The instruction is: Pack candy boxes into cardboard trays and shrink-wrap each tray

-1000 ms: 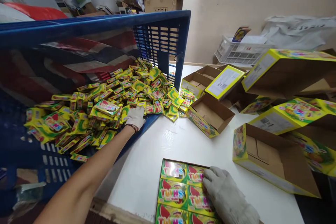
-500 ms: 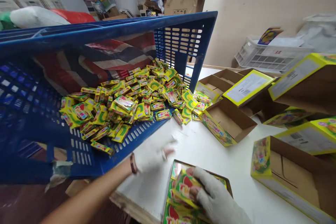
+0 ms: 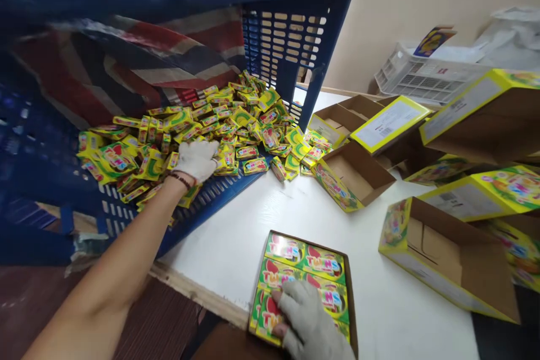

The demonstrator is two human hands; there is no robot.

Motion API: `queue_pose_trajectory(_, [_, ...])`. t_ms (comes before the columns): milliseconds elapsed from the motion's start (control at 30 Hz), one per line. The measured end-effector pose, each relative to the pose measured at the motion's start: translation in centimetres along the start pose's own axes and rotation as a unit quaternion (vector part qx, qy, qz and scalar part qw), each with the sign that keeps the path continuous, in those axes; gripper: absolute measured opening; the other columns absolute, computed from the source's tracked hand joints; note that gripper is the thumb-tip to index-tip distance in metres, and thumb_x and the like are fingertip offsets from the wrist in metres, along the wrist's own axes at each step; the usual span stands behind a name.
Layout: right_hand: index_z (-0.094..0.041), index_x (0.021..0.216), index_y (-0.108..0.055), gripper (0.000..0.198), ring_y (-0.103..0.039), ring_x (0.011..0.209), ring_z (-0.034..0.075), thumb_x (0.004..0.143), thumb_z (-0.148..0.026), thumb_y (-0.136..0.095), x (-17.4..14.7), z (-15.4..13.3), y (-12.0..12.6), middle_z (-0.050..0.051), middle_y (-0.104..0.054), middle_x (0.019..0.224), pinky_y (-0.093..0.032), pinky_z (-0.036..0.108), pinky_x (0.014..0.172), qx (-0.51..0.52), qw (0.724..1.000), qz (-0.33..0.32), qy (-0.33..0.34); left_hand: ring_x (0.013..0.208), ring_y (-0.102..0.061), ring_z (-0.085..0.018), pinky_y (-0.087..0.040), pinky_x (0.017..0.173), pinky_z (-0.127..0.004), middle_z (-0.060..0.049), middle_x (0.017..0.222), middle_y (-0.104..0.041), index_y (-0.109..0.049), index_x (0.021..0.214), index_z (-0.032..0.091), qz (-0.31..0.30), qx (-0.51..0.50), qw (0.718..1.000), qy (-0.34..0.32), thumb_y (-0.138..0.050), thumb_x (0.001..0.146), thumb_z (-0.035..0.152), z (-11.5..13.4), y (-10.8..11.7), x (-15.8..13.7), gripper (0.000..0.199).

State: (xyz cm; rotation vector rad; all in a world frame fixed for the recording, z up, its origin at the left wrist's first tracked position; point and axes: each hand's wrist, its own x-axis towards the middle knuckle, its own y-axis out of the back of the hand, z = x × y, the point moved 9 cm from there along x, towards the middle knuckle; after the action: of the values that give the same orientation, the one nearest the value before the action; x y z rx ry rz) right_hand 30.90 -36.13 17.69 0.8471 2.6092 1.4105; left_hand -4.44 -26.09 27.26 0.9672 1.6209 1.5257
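My left hand (image 3: 197, 161), in a white glove with bare fingertips, reaches into the heap of small yellow-green packs (image 3: 242, 118) in the blue crate (image 3: 291, 50). Its fingers are bent down among the packs and mostly hidden. At the bottom, my right hand (image 3: 310, 315), also gloved, has thumb and fingers around a TWINS pack (image 3: 269, 322) with a watermelon picture. That pack lies in a shallow open carton (image 3: 348, 287), where several others sit flat in rows. The hand covers part of them.
Empty display cartons with yellow edges (image 3: 447, 253) stand on the right of the white table (image 3: 219, 242), some stacked. Another open carton (image 3: 354, 177) touches loose packs at the crate's mouth. A white plastic basket (image 3: 439, 76) is behind them.
My left hand has gone from above the table up and left into the heap. My right hand has lowered the packs it held into the carton. The view has tilted down.
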Motion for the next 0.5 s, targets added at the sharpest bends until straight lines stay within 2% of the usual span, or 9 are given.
queue_pose_trajectory(67, [-0.026, 0.126, -0.056, 0.043, -0.063, 0.109, 0.025, 0.084, -0.025, -0.06, 0.1, 1.4, 1.7, 0.01, -0.064, 0.123, -0.055, 0.034, 0.088, 0.066, 0.994, 0.04, -0.073, 0.124, -0.051, -0.024, -0.04, 0.106, -0.041, -0.011, 0.128, -0.06, -0.052, 0.127, 0.017, 0.041, -0.104, 0.984, -0.141, -0.039, 0.088, 0.022, 5.8, 0.1, -3.8, 0.041])
queue_pose_trajectory(133, [-0.023, 0.135, -0.048, 0.045, -0.066, 0.105, 0.025, 0.091, -0.033, -0.05, 0.5, 3.7, 3.7, 0.014, -0.063, 0.124, -0.057, 0.035, 0.083, 0.154, 0.967, 0.111, -0.167, 0.124, -0.052, -0.02, -0.042, 0.108, -0.036, -0.009, 0.13, -0.06, -0.051, 0.129, 0.019, 0.049, -0.181, 0.928, -0.322, -0.039, 0.091, 0.021, 12.5, -0.4, -10.1, 0.04])
queue_pose_trajectory(200, [-0.019, 0.138, -0.043, 0.048, -0.068, 0.1, 0.024, 0.095, -0.04, -0.043, 1.3, 5.7, 4.7, 0.015, -0.065, 0.12, -0.058, 0.035, 0.079, 0.239, 0.928, 0.137, -0.25, 0.114, -0.058, -0.02, -0.047, 0.103, -0.036, -0.009, 0.117, -0.065, -0.054, 0.121, 0.02, 0.058, -0.2, 0.902, -0.378, -0.04, 0.093, 0.017, 16.9, -1.6, -15.4, 0.032])
queue_pose_trajectory(267, [-0.018, 0.134, -0.05, 0.05, -0.068, 0.101, 0.025, 0.094, -0.047, -0.045, 2.8, 6.5, 4.5, 0.014, -0.068, 0.117, -0.058, 0.036, 0.082, 0.286, 0.91, 0.076, -0.29, 0.106, -0.062, -0.02, -0.051, 0.097, -0.033, -0.01, 0.109, -0.067, -0.055, 0.116, 0.015, 0.056, -0.228, 0.874, -0.426, -0.051, 0.091, 0.026, 19.8, -2.8, -19.1, 0.028])
queue_pose_trajectory(300, [-0.018, 0.129, -0.055, 0.048, -0.068, 0.101, 0.025, 0.092, -0.048, -0.048, 3.2, 6.6, 4.1, 0.013, -0.069, 0.115, -0.058, 0.037, 0.084, 0.289, 0.908, 0.029, -0.302, 0.107, -0.062, -0.02, -0.051, 0.097, -0.031, -0.01, 0.112, -0.066, -0.054, 0.118, 0.015, 0.035, -0.265, 0.856, -0.443, -0.058, 0.088, 0.038, 20.4, -3.3, -20.0, 0.038])
queue_pose_trajectory(367, [-0.018, 0.12, -0.063, 0.041, -0.069, 0.098, 0.026, 0.089, -0.044, -0.053, 3.4, 6.9, 3.3, 0.012, -0.071, 0.111, -0.058, 0.039, 0.084, 0.253, 0.914, -0.03, -0.315, 0.111, -0.06, -0.021, -0.05, 0.098, -0.03, -0.011, 0.117, -0.064, -0.053, 0.121, 0.016, 0.029, -0.318, 0.852, -0.415, -0.063, 0.081, 0.055, 19.0, -3.5, -19.1, 0.057])
queue_pose_trajectory(400, [-0.019, 0.118, -0.065, 0.038, -0.069, 0.098, 0.026, 0.088, -0.04, -0.053, 3.2, 7.1, 3.2, 0.011, -0.071, 0.111, -0.058, 0.04, 0.084, 0.216, 0.925, -0.029, -0.312, 0.113, -0.059, -0.022, -0.049, 0.1, -0.031, -0.011, 0.119, -0.063, -0.053, 0.122, 0.017, 0.039, -0.32, 0.874, -0.363, -0.063, 0.081, 0.056, 17.1, -3.6, -17.5, 0.058])
queue_pose_trajectory(433, [-0.02, 0.116, -0.066, 0.035, -0.069, 0.097, 0.026, 0.088, -0.036, -0.052, 3.1, 7.1, 3.2, 0.011, -0.072, 0.11, -0.058, 0.042, 0.084, 0.171, 0.941, -0.01, -0.292, 0.114, -0.058, -0.022, -0.048, 0.101, -0.033, -0.011, 0.119, -0.062, -0.054, 0.121, 0.018, 0.048, -0.292, 0.911, -0.287, -0.061, 0.083, 0.053, 14.6, -3.9, -15.6, 0.053])
queue_pose_trajectory(500, [-0.022, 0.111, -0.069, 0.029, -0.068, 0.099, 0.026, 0.088, -0.029, -0.052, 3.0, 5.8, 3.1, 0.009, -0.072, 0.108, -0.057, 0.044, 0.086, 0.083, 0.978, 0.043, -0.187, 0.115, -0.057, -0.027, -0.046, 0.1, -0.04, -0.014, 0.118, -0.06, -0.056, 0.117, 0.017, 0.044, -0.179, 0.977, -0.104, -0.059, 0.085, 0.041, 8.2, -5.0, -12.1, 0.04])
